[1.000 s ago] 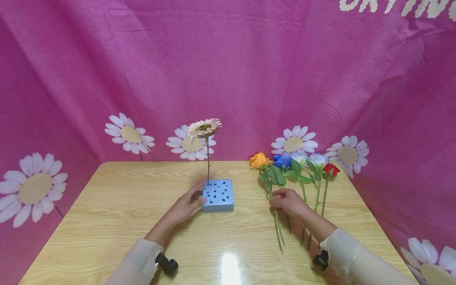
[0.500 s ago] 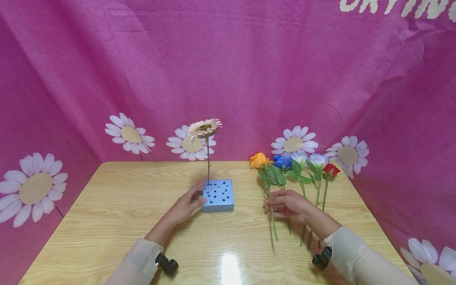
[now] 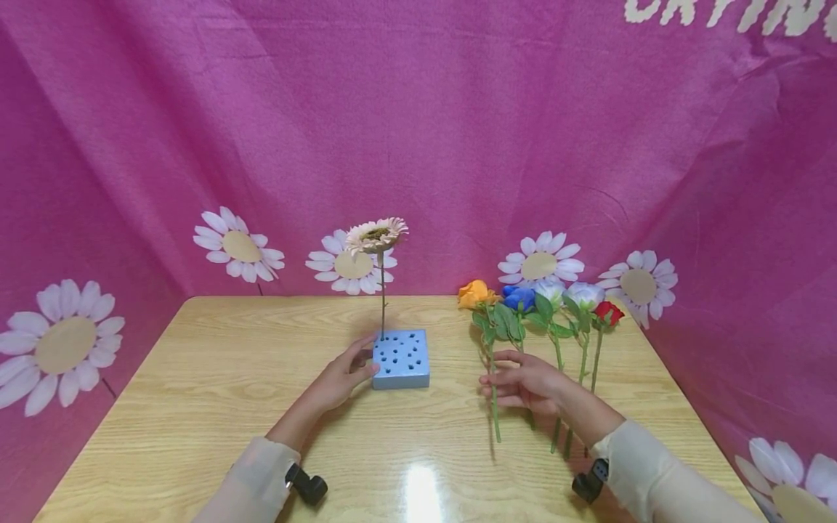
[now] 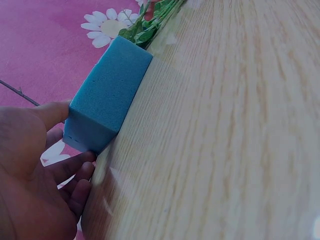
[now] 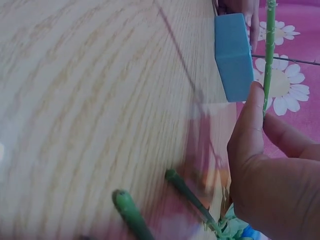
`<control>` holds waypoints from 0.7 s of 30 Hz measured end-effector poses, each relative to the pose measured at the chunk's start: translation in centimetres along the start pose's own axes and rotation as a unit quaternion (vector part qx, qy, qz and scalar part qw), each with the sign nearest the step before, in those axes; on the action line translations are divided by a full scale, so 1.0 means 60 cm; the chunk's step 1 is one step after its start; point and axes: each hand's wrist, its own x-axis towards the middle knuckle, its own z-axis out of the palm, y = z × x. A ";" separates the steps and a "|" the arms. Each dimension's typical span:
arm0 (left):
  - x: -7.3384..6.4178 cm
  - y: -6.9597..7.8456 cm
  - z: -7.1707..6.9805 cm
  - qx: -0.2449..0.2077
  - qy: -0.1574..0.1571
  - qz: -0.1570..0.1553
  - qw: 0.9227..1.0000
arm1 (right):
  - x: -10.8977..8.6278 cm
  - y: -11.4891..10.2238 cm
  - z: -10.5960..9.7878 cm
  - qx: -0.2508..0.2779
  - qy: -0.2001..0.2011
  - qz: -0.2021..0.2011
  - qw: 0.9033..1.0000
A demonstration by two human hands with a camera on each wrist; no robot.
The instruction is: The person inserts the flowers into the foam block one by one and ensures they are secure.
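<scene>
A light blue foam block with several holes on top sits on the table. An upright cream gerbera has its stem in the block's back left part. My left hand holds the block's left side, thumb at the front corner and index finger towards the back. To the right, my right hand pinches the green stem of an orange rose between thumb and fingers. The stem's lower end is off the table; its bloom is by the table's far edge. In the right wrist view the stem rises past the thumb.
Right of the orange rose lie a blue rose, two pale blue-white flowers and a red rose, stems towards me. A pink daisy-printed cloth hangs behind the wooden table.
My right hand has shifted slightly left, its fingers spreading more, and the orange rose's lower stem has swung left with it. My left hand, the block and the gerbera look unchanged.
</scene>
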 end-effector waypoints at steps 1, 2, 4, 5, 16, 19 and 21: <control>0.000 0.000 0.000 -0.001 0.000 0.000 1.000 | 0.000 0.001 0.001 0.000 0.000 -0.001 1.000; 0.000 0.000 0.000 -0.001 0.000 0.001 1.000 | -0.001 0.002 0.002 0.000 0.000 -0.001 1.000; 0.000 0.000 0.000 0.001 0.000 0.001 1.000 | -0.001 0.003 0.004 0.001 -0.001 -0.002 1.000; 0.000 0.001 0.000 0.001 0.001 0.001 1.000 | -0.002 0.004 0.005 0.002 -0.001 -0.002 1.000; -0.004 0.004 -0.001 0.010 -0.001 0.003 1.000 | -0.002 0.006 0.008 -0.008 -0.018 -0.011 1.000; -0.003 0.004 -0.001 0.009 -0.004 0.001 1.000 | -0.002 0.005 0.008 -0.012 -0.018 -0.011 1.000; -0.003 0.003 0.000 0.007 -0.004 0.000 1.000 | -0.002 0.005 0.009 -0.016 -0.018 -0.013 1.000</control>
